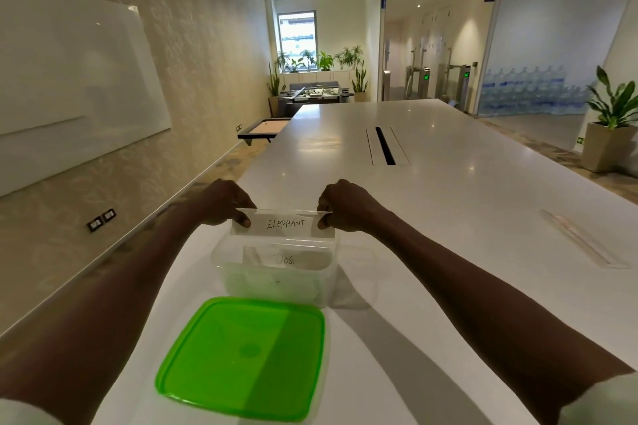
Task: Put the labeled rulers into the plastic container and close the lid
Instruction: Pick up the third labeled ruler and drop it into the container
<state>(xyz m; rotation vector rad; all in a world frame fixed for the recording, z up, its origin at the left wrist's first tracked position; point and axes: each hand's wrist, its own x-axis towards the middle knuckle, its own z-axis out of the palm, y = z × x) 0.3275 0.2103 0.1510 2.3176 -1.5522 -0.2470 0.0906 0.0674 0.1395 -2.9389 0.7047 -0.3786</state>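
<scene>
A clear ruler with a paper label reading ELEPHANT [285, 225] is held flat-on just above the far rim of the clear plastic container [221, 266]. My left hand [226, 202] pinches its left end and my right hand [340, 205] pinches its right end. Inside the container stands another ruler labeled DOG [283, 259], with a further label partly visible lower down. The green lid [241, 357] lies flat on the table in front of the container, nearest to me.
Another clear ruler [583, 239] lies on the white table [431, 183] to the right. A black cable slot [385, 145] runs along the table's middle. The table's left edge passes close to the container. A potted plant [611, 128] stands far right.
</scene>
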